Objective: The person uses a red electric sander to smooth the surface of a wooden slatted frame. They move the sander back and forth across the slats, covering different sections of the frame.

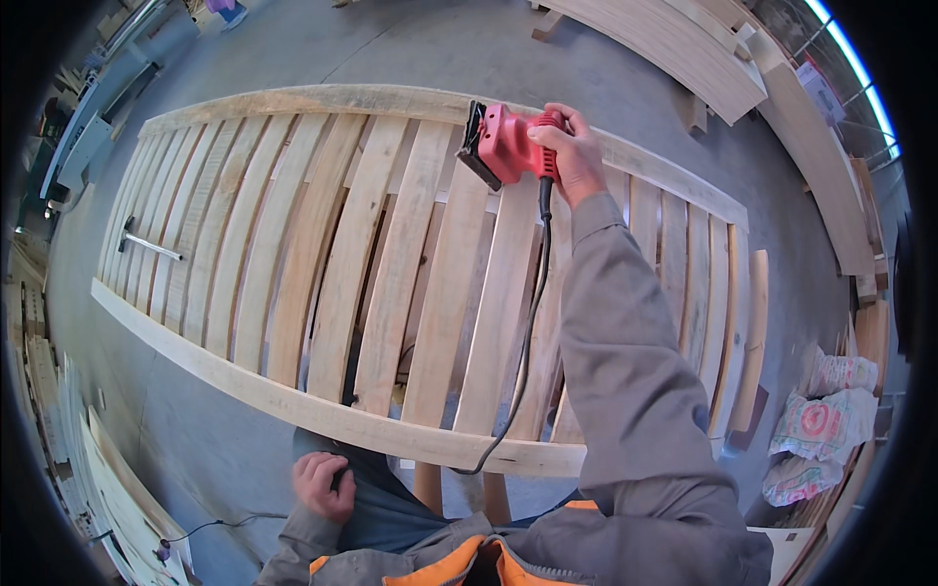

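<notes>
My right hand (572, 151) is closed around the body of a red electric sander (510, 146). The sander is tipped on its side near the far rail, its dark flat pad facing left; whether it touches the wood I cannot tell. Its black cord (532, 322) runs down across the slats and over the near rail. Beneath lies a long pale wooden slatted frame (391, 283), with many boards between two rails. My left hand (324, 485) rests by my knee, fingers curled in, with nothing seen in it.
A hammer (151, 245) with a dark head lies on the slats at the left. Stacked boards (664, 49) stand at the far right. White sacks (827, 425) sit at the right, more timber (122, 479) at the lower left. Another cord (230, 523) trails near my left arm.
</notes>
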{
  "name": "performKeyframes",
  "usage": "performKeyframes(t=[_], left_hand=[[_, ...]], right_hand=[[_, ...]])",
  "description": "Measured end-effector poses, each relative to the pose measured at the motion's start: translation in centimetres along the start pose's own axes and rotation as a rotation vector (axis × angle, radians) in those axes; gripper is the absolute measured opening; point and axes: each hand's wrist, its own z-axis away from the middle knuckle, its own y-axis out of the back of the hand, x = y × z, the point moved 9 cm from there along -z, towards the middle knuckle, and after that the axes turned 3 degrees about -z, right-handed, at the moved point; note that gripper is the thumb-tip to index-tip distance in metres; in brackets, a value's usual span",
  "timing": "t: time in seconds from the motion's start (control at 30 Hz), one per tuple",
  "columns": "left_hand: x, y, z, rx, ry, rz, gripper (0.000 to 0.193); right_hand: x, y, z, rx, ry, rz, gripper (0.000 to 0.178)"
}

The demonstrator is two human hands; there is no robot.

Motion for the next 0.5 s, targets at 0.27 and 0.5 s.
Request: performKeyframes(t=[0.27,0.5], left_hand=[[-0.1,0.0,0.7,0.015,-0.005,0.008,0.025],[-0.2,0.3,2.0,0.035,0.001,0.015,0.024]], right_hand=[[0.8,0.8,6.4,0.009,-0.050,-0.019,0.065],[1.7,0.2,17.3,-0.007,-0.126,-0.029,0.070]])
